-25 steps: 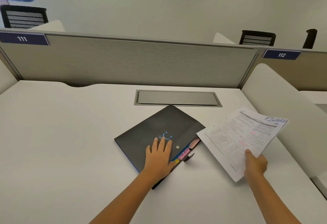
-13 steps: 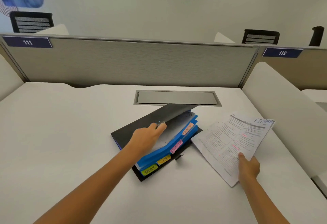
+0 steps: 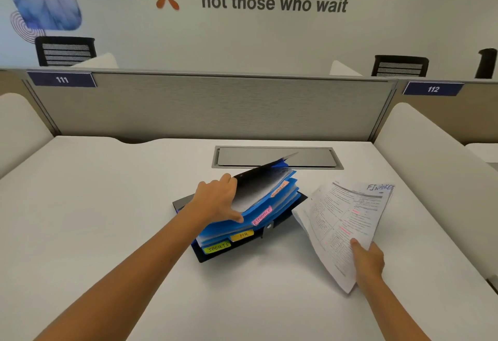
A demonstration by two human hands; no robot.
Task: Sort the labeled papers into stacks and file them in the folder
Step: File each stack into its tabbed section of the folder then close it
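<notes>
Expanding folder [image 3: 280, 207] lies near the middle of the white tabletop [image 3: 107, 206], set at an angle, its dark cover [image 3: 258, 187] lifted on the left side. Blue dividers fan out under the cover. Tabs along the near right edge: green SPORTS tab [image 3: 217, 247] nearest, yellow HR tab [image 3: 242, 235], pink FINANCE tab [image 3: 262, 215], then an orange tab [image 3: 278, 190] whose writing is too blurred to read. A small snap flap shows at the near right edge of the folder, just beside the HR tab.

Left hand [image 3: 218, 200]: fingers curled over the cover's edge, thumb lying on the top blue divider just left of the FINANCE tab, holding the cover up.

Right hand [image 3: 367, 258]: pinches the near corner of a sheaf of printed papers [image 3: 342, 222], thumb on top. "FINANCE" is handwritten at the far right corner. The sheaf hangs tilted just right of the folder, its left edge close to the folder's right corner; contact cannot be told.

Wide bare tabletop to the left and in front of the folder. Behind it, a grey cable hatch [image 3: 277, 157] set flush in the surface, the raised cover's far tip overlapping it in view. Beyond, a grey partition [image 3: 210, 109] with number plates 111 and 112. A white side panel [image 3: 431, 157] bounds the right edge, near the papers.
</notes>
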